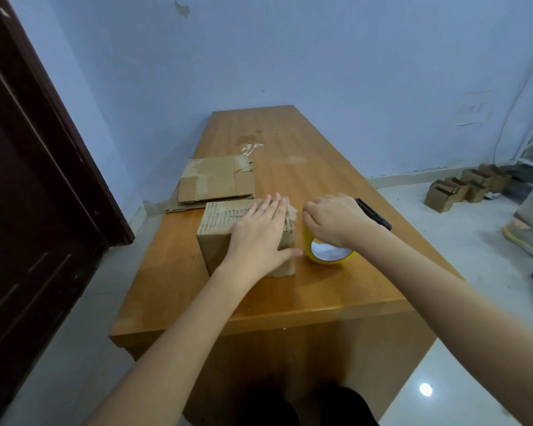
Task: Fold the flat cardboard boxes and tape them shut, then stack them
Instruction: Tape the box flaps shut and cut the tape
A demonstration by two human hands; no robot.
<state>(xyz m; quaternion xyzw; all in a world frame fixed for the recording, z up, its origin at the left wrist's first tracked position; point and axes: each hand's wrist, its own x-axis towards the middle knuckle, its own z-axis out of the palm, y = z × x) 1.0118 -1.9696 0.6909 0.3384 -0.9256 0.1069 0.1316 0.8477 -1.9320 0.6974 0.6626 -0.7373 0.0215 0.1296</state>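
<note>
While the left hand (260, 238) presses flat on the box (228, 238), the right hand (333, 219) grips the tape roll (330, 252).

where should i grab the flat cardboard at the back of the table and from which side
Probably the left edge of the flat cardboard, coming from the table's left side. That edge sticks out past the tabletop, so fingers can slip under and thumb on top. Elsewhere it lies flush on the wood, with little to get under. The left hand lies nearest, though it now presses the folded box.
</note>
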